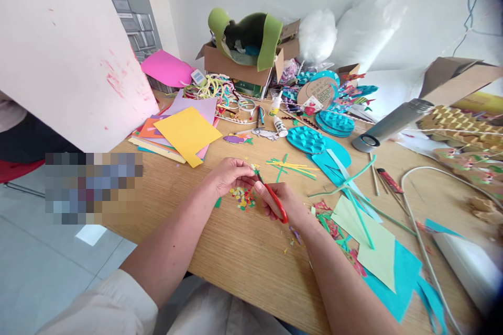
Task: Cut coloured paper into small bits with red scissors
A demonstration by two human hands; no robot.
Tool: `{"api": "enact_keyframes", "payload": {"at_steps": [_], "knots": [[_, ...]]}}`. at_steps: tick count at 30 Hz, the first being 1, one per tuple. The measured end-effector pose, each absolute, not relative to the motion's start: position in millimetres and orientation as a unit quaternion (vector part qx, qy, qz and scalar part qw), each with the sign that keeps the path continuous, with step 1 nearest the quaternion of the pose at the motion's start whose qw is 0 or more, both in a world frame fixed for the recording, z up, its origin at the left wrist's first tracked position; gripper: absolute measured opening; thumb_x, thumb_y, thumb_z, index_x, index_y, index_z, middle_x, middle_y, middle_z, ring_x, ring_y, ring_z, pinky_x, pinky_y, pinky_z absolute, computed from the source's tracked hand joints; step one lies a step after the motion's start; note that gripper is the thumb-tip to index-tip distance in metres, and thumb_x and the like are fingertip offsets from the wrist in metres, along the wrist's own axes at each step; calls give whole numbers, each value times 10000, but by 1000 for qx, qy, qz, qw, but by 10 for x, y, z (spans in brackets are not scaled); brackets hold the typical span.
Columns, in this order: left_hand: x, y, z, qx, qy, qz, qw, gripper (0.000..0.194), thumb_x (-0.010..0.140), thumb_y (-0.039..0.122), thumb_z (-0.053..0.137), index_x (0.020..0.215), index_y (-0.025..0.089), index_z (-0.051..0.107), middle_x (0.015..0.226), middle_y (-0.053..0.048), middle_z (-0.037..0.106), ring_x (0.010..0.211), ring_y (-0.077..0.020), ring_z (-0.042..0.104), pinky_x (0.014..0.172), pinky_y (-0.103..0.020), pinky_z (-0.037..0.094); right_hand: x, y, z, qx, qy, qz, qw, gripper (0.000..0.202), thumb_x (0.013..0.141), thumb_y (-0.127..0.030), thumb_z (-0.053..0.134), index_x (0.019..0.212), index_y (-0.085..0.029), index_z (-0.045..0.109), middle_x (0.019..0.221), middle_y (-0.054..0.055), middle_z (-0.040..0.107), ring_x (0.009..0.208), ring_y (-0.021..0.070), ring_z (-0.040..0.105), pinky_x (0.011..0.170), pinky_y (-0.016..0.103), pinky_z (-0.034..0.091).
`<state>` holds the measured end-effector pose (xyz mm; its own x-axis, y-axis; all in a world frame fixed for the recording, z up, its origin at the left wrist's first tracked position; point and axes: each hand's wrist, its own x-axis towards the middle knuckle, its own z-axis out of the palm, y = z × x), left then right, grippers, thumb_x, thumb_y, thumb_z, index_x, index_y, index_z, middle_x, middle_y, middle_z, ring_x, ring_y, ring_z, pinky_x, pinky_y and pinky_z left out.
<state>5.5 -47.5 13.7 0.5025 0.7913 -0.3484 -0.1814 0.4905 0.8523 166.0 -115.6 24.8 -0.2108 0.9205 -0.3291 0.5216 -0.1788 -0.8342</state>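
My right hand is closed on a pair of scissors with red handles, their dark blades pointing up and left. Close to the blade tips, my left hand pinches a small bit of green and pale paper. Beneath my hands lies a heap of small coloured paper dots in yellow, red, green and orange. Thin yellow and green paper strips lie crossed just beyond my right hand. Some tiny paper scraps are scattered on the table below the scissors.
Stacked coloured paper lies at left. Glue bottles, a paper fish and blue egg-carton pieces stand or lie behind. To the right are a metal flask, blue card and a white cable. A stuffed box stands at the back.
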Motion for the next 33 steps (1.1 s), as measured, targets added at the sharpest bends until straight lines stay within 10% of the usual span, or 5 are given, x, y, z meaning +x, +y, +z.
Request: {"api": "enact_keyframes", "payload": {"at_steps": [33], "knots": [[48, -470, 152, 391, 391, 310, 773, 211, 599, 273, 735, 677, 88, 673, 684, -95, 698, 569, -144, 637, 602, -268, 503, 1649, -1142, 267, -621, -588, 476, 206, 562, 791, -654, 491, 496, -178, 445, 400, -5, 502, 352, 106, 448, 358, 207, 319]]}}
